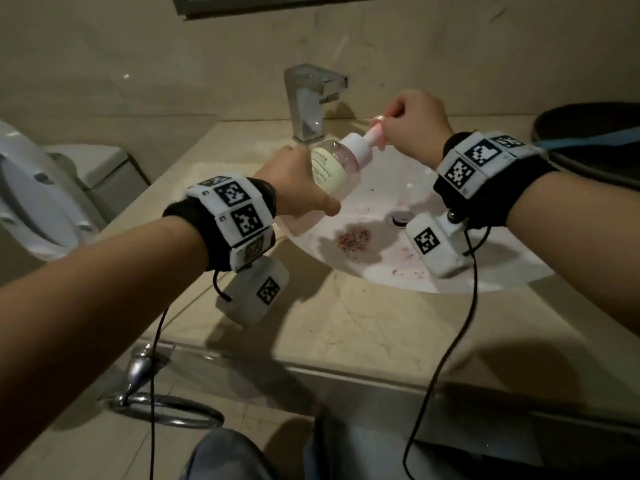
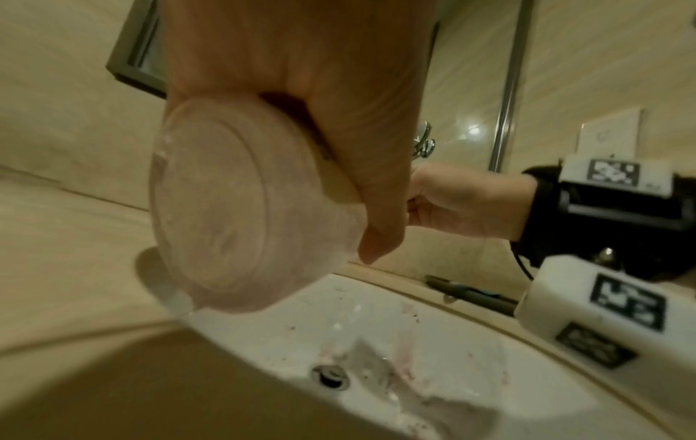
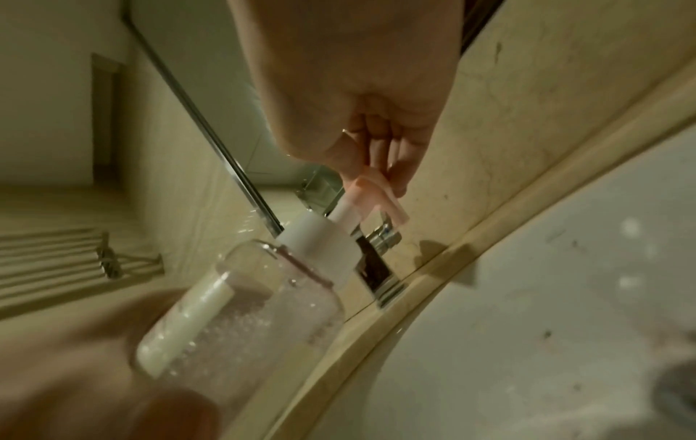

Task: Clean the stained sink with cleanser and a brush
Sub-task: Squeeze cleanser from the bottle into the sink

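A clear pink cleanser bottle (image 1: 337, 171) with a pale label and white collar is tilted over the white sink (image 1: 491, 268). My left hand (image 1: 294, 188) grips the bottle's body; its round base (image 2: 222, 202) fills the left wrist view. My right hand (image 1: 412, 124) pinches the pink pump head (image 1: 377, 129), and the right wrist view shows fingers curled on that pump head (image 3: 380, 190). Reddish stains (image 1: 353, 239) lie in the basin near the drain (image 1: 400, 218). No brush can be made out for sure.
A chrome faucet (image 1: 308, 102) stands behind the sink on the beige marble counter (image 1: 346, 320). A toilet (image 1: 31, 192) is at the left, a dark basin (image 1: 595, 140) at the right. A dark pen-like object (image 2: 471, 293) lies on the far rim. A towel ring (image 1: 162, 407) hangs below the counter.
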`<action>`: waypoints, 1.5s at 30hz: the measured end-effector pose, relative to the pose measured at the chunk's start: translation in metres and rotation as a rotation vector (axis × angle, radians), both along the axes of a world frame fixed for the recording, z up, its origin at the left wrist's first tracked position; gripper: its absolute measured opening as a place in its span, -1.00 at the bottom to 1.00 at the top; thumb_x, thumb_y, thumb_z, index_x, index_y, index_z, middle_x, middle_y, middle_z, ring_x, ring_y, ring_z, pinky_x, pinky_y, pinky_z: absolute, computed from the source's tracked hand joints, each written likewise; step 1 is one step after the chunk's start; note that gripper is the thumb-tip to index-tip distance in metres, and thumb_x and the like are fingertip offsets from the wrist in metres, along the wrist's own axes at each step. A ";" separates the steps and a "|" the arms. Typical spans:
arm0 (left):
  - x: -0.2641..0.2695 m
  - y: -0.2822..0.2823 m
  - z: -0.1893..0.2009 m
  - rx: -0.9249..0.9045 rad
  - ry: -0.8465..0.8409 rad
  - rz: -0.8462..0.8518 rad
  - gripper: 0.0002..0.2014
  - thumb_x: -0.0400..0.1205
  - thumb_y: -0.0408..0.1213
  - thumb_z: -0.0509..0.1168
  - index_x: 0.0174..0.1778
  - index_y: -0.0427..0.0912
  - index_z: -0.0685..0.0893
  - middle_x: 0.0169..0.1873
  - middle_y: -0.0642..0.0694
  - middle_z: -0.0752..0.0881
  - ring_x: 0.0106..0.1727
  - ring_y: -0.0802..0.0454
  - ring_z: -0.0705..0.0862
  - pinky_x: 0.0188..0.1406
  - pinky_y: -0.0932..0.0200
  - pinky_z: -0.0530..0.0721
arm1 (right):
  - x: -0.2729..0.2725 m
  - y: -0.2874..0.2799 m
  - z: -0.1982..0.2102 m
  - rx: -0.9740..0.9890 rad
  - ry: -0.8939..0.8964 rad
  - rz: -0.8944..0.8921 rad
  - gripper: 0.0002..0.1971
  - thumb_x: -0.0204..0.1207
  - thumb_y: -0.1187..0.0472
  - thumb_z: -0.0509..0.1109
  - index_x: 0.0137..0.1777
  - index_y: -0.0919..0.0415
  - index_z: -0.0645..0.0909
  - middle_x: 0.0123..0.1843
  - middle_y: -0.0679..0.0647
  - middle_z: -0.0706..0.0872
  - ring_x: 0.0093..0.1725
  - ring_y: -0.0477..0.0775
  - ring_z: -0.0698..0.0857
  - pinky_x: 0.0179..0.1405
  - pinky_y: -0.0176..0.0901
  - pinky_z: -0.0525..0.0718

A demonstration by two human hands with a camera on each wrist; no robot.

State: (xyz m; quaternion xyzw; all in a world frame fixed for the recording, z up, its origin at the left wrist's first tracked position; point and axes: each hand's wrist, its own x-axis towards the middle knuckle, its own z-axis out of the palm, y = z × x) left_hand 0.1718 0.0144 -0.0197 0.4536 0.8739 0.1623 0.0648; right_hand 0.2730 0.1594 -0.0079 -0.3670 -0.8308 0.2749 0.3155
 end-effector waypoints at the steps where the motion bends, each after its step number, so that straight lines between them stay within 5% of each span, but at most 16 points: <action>1: 0.007 0.003 0.002 0.015 -0.031 -0.018 -0.39 0.28 -0.04 0.58 0.12 -0.16 0.47 -0.07 -0.04 0.56 -0.21 0.04 0.55 -0.52 0.30 0.42 | 0.009 0.003 0.003 -0.002 0.001 -0.008 -0.70 0.50 0.30 0.35 -0.42 0.05 0.41 -0.08 0.08 0.61 -0.07 0.00 0.53 -0.28 -0.28 0.46; 5: 0.032 0.016 0.009 0.061 -0.109 -0.086 -0.33 0.25 -0.08 0.60 0.26 -0.06 0.52 -0.05 -0.04 0.68 -0.23 0.06 0.68 -0.43 0.19 0.68 | 0.045 0.011 0.009 0.034 -0.081 -0.045 -0.76 0.51 0.26 0.35 -0.41 0.13 0.54 -0.13 0.15 0.68 -0.07 0.08 0.61 -0.07 -0.17 0.56; 9: 0.052 0.026 0.010 0.055 -0.113 -0.103 -0.37 0.25 -0.08 0.60 0.21 -0.01 0.52 -0.08 -0.02 0.68 -0.11 -0.02 0.70 -0.19 0.07 0.76 | 0.072 0.015 0.010 0.019 -0.141 -0.034 -0.79 0.54 0.24 0.31 -0.10 0.26 0.78 -0.12 0.20 0.78 -0.06 0.14 0.72 -0.13 -0.14 0.63; 14: 0.072 0.032 0.008 -0.023 -0.181 -0.102 -0.50 0.32 -0.02 0.54 0.06 0.03 0.47 -0.20 0.02 0.62 -0.20 0.01 0.67 -0.57 0.25 0.58 | 0.089 0.017 0.006 0.031 -0.203 -0.078 -0.81 0.55 0.35 0.29 0.00 0.35 0.74 0.02 0.24 0.78 -0.07 0.11 0.68 0.03 -0.07 0.66; 18: 0.083 0.032 0.007 0.034 -0.146 -0.093 -0.43 0.25 0.04 0.54 0.15 0.06 0.53 -0.16 0.02 0.68 -0.24 0.05 0.69 -0.53 0.23 0.60 | 0.098 0.018 0.005 -0.027 -0.229 -0.073 -0.74 0.54 0.34 0.20 -0.39 0.22 0.50 -0.23 0.18 0.67 -0.24 0.07 0.59 -0.40 -0.27 0.48; 25: 0.093 0.037 0.013 0.067 -0.020 -0.123 -0.35 0.21 0.06 0.54 0.22 0.09 0.55 -0.13 0.05 0.72 -0.24 0.08 0.71 -0.29 0.16 0.73 | 0.103 0.012 0.001 -0.085 -0.052 -0.138 -0.74 0.48 0.29 0.23 -0.45 0.19 0.39 -0.48 0.05 0.51 -0.49 -0.08 0.47 -0.56 -0.33 0.36; 29: 0.094 0.039 0.017 0.026 0.031 -0.155 -0.31 0.22 0.08 0.54 0.27 0.07 0.51 -0.10 0.03 0.70 -0.22 0.10 0.70 -0.23 0.13 0.76 | 0.108 0.014 -0.003 -0.093 -0.061 -0.145 -0.74 0.49 0.32 0.23 -0.43 0.16 0.38 -0.43 0.02 0.50 -0.42 -0.04 0.50 -0.44 -0.29 0.45; 33: 0.101 0.051 0.017 0.018 -0.080 -0.133 -0.41 0.30 0.07 0.53 0.18 0.01 0.48 -0.23 0.08 0.62 -0.27 0.16 0.65 -0.42 0.24 0.64 | 0.117 0.031 0.007 -0.065 -0.052 -0.173 -0.87 0.57 0.29 0.24 -0.16 0.25 0.61 -0.14 0.11 0.68 -0.01 0.14 0.65 -0.09 -0.14 0.65; 37: 0.110 0.073 0.014 0.000 -0.093 -0.124 -0.42 0.32 0.14 0.50 0.16 -0.06 0.56 -0.21 0.01 0.66 -0.24 0.08 0.67 -0.54 0.29 0.55 | 0.124 0.056 0.011 -0.131 -0.036 -0.185 -0.73 0.57 0.25 0.30 -0.39 0.09 0.46 -0.36 -0.01 0.56 -0.20 -0.01 0.59 -0.28 -0.25 0.55; 41: 0.119 0.095 0.010 -0.041 -0.078 -0.121 -0.39 0.36 0.13 0.48 0.21 -0.13 0.53 -0.12 -0.06 0.66 -0.09 -0.05 0.69 -0.24 0.14 0.75 | 0.121 0.075 0.003 -0.122 -0.060 -0.217 -0.83 0.57 0.26 0.32 -0.26 0.22 0.60 -0.08 0.18 0.69 -0.05 0.08 0.59 0.09 -0.06 0.63; 43: 0.121 0.106 0.009 -0.035 -0.067 -0.106 -0.40 0.35 0.13 0.48 0.19 -0.13 0.52 -0.19 -0.05 0.64 -0.09 -0.06 0.69 -0.11 0.09 0.77 | 0.119 0.084 0.002 -0.123 -0.050 -0.239 -0.86 0.60 0.28 0.28 -0.05 0.30 0.67 0.06 0.22 0.72 -0.01 0.11 0.60 0.12 -0.08 0.61; 45: 0.122 0.119 0.007 -0.019 -0.092 -0.083 -0.41 0.33 0.13 0.49 0.14 -0.11 0.51 -0.29 -0.01 0.58 -0.15 -0.03 0.68 -0.17 0.11 0.76 | 0.116 0.092 0.001 -0.143 -0.044 -0.248 -0.84 0.61 0.29 0.25 -0.17 0.25 0.62 -0.04 0.16 0.70 0.11 0.18 0.66 0.09 -0.10 0.61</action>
